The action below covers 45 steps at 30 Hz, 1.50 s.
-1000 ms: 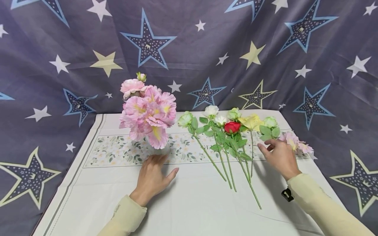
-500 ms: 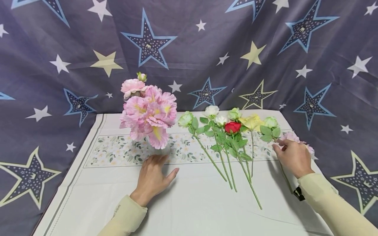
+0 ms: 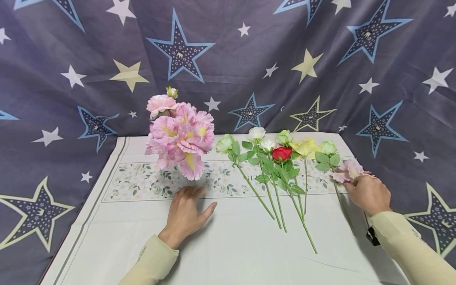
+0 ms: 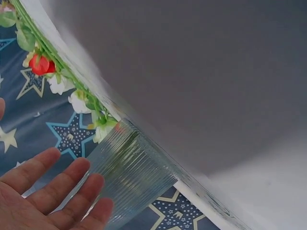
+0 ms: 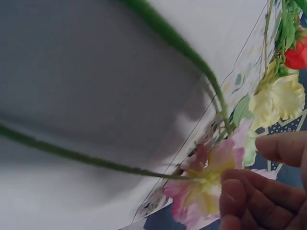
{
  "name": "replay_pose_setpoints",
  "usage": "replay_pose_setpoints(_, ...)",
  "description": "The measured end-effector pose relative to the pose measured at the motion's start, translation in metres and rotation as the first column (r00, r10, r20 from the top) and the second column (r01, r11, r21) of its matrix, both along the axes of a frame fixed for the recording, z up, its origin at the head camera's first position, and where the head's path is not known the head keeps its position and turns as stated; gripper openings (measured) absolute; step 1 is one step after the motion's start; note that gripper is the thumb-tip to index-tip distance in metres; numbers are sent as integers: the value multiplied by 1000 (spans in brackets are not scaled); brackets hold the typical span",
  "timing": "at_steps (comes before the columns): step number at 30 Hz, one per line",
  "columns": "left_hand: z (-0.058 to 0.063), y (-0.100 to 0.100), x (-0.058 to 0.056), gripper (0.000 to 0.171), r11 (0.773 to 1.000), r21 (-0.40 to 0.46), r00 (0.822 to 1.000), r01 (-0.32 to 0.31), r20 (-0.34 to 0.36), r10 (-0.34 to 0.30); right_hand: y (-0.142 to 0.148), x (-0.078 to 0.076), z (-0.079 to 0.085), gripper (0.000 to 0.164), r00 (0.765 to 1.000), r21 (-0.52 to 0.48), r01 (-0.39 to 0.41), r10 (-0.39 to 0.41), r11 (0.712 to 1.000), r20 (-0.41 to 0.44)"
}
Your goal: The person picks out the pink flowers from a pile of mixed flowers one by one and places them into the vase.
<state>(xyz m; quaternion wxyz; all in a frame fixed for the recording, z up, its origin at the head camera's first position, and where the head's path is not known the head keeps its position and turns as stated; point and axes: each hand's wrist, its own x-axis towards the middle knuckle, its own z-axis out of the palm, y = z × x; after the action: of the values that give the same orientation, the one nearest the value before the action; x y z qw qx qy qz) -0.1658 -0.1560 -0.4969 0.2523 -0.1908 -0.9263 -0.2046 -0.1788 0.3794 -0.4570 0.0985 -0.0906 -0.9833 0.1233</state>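
My left hand (image 3: 185, 215) lies relaxed beside a ribbed clear glass vase (image 4: 136, 175), fingers extended along its side in the left wrist view. Pink flowers with yellow centres (image 3: 185, 138) stand in that vase and mostly hide it in the head view. At the table's right side, my right hand (image 3: 370, 194) is at a pale pink flower (image 3: 350, 170). In the right wrist view, its thumb and bent fingers (image 5: 235, 194) are apart, right by the petals of the pink flower (image 5: 204, 184). A green stem (image 5: 96, 163) runs from that bloom.
Several stemmed flowers lie across the table's middle right, among them a red rose (image 3: 282, 153), a white rose (image 3: 256, 133), a yellow flower (image 3: 305, 148) and a green rose (image 3: 328, 148). A white cloth (image 3: 228, 249) covers the table; a star-patterned curtain (image 3: 221, 47) hangs behind.
My right hand has moved right, from beside the green rose to the pale pink flower, whose bloom has shifted slightly left. My left hand has stayed in place by the vase.
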Motion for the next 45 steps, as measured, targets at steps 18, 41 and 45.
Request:
replay_pose_setpoints(18,3,2,1,60,1000,3,1000,7,-30,-6,16,5,-3,43,955,22,33,-38,999,293)
replay_pose_setpoints(41,5,3,0,62,1000,7,1000,5,2,-5,36,4,-12,16,951,20,129,-130,991,282)
replay_pose_setpoints(45,5,3,-1,62,1000,4,1000,4,-1,-4,35,3,-12,16,952,6,147,-143,989,272)
